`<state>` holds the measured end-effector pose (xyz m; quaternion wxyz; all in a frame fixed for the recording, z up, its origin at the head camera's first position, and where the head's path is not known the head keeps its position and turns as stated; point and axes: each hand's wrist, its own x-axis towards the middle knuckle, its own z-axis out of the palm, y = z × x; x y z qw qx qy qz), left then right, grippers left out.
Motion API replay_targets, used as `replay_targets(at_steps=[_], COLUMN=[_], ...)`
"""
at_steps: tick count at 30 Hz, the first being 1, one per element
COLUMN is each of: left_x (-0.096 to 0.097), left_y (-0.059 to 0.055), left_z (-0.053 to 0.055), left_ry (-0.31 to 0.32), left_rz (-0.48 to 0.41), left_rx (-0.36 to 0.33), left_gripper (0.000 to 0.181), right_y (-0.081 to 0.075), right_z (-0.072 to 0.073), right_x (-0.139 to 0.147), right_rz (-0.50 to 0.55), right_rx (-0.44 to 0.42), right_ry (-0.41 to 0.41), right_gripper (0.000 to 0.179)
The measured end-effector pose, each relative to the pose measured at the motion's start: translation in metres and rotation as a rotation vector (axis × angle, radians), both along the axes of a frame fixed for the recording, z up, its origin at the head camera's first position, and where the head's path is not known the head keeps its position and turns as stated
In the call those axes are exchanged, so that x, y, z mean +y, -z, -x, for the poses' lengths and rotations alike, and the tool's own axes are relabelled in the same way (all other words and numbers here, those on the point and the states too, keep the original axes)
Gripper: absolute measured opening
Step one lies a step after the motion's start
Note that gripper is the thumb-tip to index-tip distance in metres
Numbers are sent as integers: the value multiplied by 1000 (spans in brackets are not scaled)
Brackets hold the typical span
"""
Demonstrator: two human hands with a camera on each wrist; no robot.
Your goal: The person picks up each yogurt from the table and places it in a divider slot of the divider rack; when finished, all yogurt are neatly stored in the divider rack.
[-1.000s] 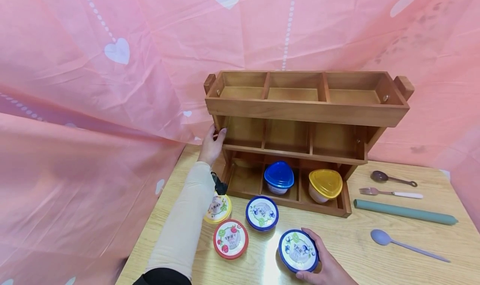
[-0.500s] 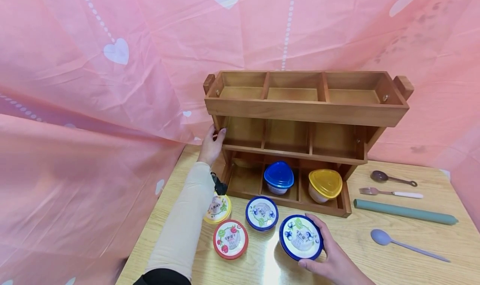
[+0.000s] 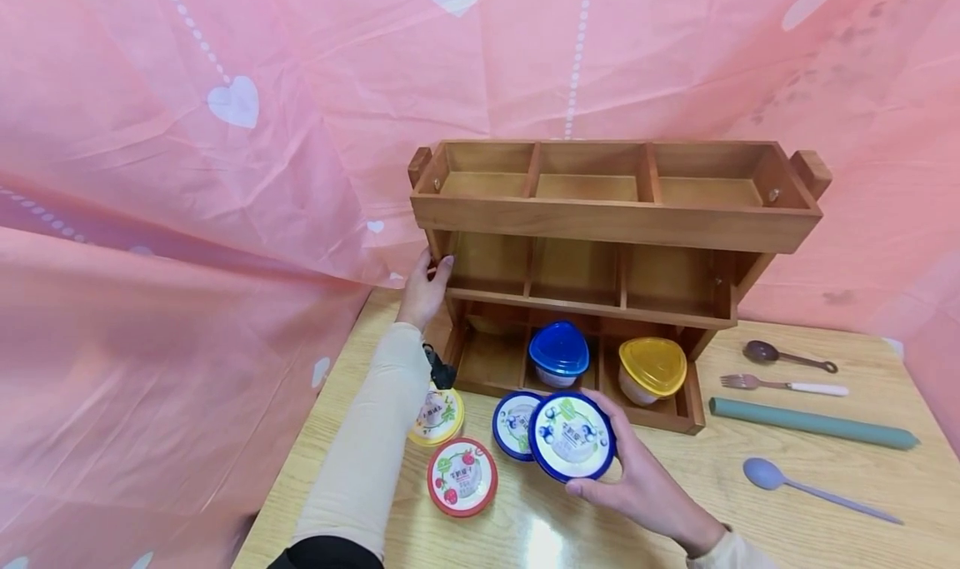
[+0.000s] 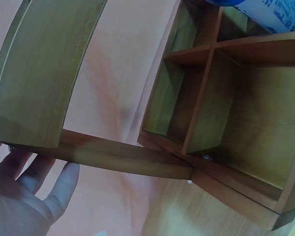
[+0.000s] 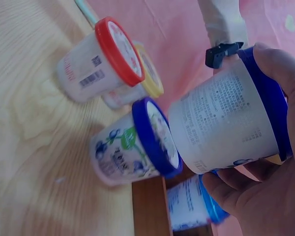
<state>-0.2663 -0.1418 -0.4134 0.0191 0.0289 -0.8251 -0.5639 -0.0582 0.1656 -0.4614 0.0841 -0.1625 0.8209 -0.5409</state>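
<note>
My right hand (image 3: 637, 477) grips a blue-lidded tub (image 3: 572, 437) with blueberries on its lid, tilted and raised off the table. In the head view it partly covers a second blue-lidded tub (image 3: 514, 426) standing on the table. My left hand (image 3: 423, 292) holds the left side of a three-tier wooden rack (image 3: 615, 222) at its middle tier; the left wrist view has its fingers (image 4: 64, 189) against the wood. On the bottom tier sit a tub with a blue rounded-triangle lid (image 3: 558, 349) and one with a yellow lid (image 3: 652, 367).
A red-lidded tub (image 3: 462, 477) and a yellow-rimmed tub (image 3: 438, 416), partly behind the left forearm, stand at front left. To the right lie a brown spoon (image 3: 763, 352), a fork (image 3: 783, 385), a green rolled tube (image 3: 813, 423) and a purple spoon (image 3: 765, 474). Pink cloth hangs behind.
My right hand has lifted the blue-lidded tub from the table and carried it left and towards the rack. The left hand stays where it was on the rack's side.
</note>
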Motion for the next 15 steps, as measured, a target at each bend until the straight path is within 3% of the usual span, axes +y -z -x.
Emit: replay_targets(at_steps=[9,15], left_x=[4,4], left_y=[0,0], left_z=[-1,-1], left_ry=[4,8], left_rz=[4,6], left_rx=[1,-2], left_gripper=[54,54], right_y=[-8,-10], right_z=[30,52], right_x=[-22,-33], right_rz=[81,47], right_rx=[-12,-81], right_ry=[-62,-68], right_gripper=[98,95])
